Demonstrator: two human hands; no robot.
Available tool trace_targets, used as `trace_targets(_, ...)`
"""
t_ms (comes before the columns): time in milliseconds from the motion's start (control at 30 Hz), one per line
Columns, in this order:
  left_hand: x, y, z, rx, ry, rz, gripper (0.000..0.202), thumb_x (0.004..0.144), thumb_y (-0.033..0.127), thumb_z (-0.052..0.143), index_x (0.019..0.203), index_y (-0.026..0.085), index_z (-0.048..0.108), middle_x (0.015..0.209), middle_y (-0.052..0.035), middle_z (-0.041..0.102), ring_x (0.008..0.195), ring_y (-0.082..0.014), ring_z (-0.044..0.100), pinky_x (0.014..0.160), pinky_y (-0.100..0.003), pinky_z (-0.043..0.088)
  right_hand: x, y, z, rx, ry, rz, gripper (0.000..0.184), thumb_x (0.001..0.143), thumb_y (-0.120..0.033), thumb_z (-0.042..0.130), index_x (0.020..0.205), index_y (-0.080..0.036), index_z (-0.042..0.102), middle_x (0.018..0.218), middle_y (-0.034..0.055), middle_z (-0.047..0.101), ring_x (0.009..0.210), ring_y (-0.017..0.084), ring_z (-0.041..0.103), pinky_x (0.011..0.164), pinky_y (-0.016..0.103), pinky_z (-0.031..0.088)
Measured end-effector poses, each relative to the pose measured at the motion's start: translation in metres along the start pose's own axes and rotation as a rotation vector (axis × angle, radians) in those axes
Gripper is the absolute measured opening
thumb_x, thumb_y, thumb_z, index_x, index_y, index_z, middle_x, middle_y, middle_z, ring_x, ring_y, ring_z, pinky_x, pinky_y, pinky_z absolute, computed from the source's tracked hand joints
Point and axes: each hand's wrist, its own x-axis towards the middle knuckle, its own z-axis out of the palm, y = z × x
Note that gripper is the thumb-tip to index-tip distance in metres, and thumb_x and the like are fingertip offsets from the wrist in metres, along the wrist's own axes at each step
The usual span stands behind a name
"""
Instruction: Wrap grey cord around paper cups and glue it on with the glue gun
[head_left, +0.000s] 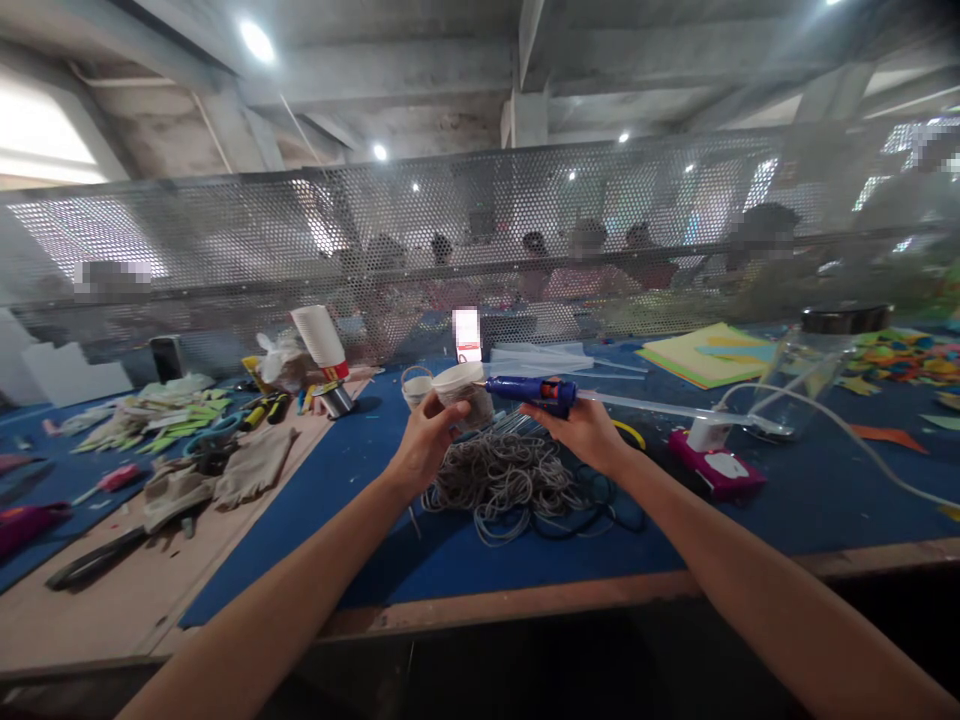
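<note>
My left hand (429,437) is closed round a white paper cup (459,380), its lower part wrapped in grey cord. In my right hand (581,428) is a blue hot glue gun (529,391), with a clear glue stick (652,404) running out of its back. The gun's nozzle points left, at the cup's side near the rim; whether it touches I cannot tell. Below both hands lies a loose heap of grey cord (517,480). A small cup with a looped handle (415,390) stands just behind my left hand.
A stack of paper cups (319,340) leans at the left beside work gloves (255,465) and scissors (214,437). A lit phone (466,335) stands against the mesh partition. At the right are a purple power strip (720,468), a white cable, a clear jar (806,370) and coloured sheets (701,355).
</note>
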Motion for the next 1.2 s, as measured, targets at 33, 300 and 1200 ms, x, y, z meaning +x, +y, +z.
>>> trace_targets(33,0.0,0.0001,0.0,-0.001,0.002,-0.002,0.053,0.075,0.032,0.088,0.125,0.022,0.072,0.132,-0.0092,0.072,0.122,-0.0298,0.066,0.098,-0.039,0.055,0.0002,0.0005,0.0001,-0.006,0.002,-0.001,0.037,0.09,-0.058,0.069,0.1,-0.022,0.069,0.069,0.0005,0.064,0.069,0.022,0.065,0.059,0.031,0.048)
trace_targets(300,0.0,0.0007,0.0006,-0.014,0.0,-0.004,0.052,0.075,0.031,0.088,0.125,0.023,0.073,0.13,-0.0084,0.073,0.122,-0.0303,0.066,0.098,-0.04,0.057,0.0006,0.0019,-0.0004,-0.029,0.01,-0.022,0.037,0.092,-0.059,0.068,0.099,-0.023,0.068,0.07,0.0009,0.066,0.07,0.022,0.067,0.058,0.031,0.048)
trace_targets(1200,-0.0003,0.0019,-0.0012,-0.028,-0.038,-0.003,0.055,0.078,0.033,0.086,0.13,0.022,0.071,0.133,-0.01,0.073,0.129,-0.0327,0.064,0.099,-0.041,0.058,0.0019,0.0006,-0.0041,-0.047,0.044,-0.011,0.035,0.091,-0.058,0.068,0.098,-0.024,0.07,0.07,0.0021,0.067,0.075,0.025,0.07,0.06,0.033,0.052)
